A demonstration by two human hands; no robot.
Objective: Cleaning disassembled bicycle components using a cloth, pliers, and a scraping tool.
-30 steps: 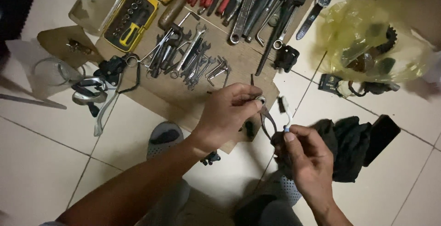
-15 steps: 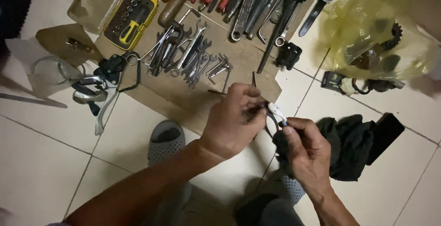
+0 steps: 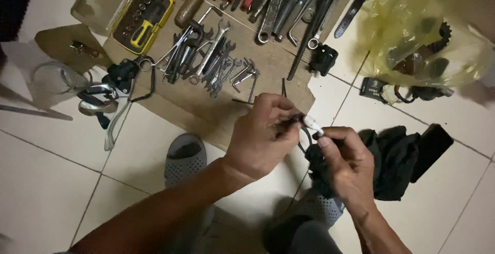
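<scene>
My left hand (image 3: 260,135) and my right hand (image 3: 346,164) meet above the tiled floor, both pinching one small black part with a white tip (image 3: 311,124). A thin black cable loops down from that part between my hands. My left fingers are closed on the part's dark end; my right thumb and forefinger grip it just below the white tip. The rest of the part is hidden inside my right fist.
A cardboard sheet (image 3: 289,91) holds several wrenches (image 3: 216,60), pliers and long tools. A yellow socket case (image 3: 139,17) lies at the upper left, a brake lever (image 3: 111,104) left, a yellow plastic bag (image 3: 412,32) upper right, a black cloth (image 3: 397,153) right. Grey sandals (image 3: 183,158) sit below.
My hands have drawn closer together and shifted slightly left; the white-tipped part now sits pinched between both hands rather than mostly in the right.
</scene>
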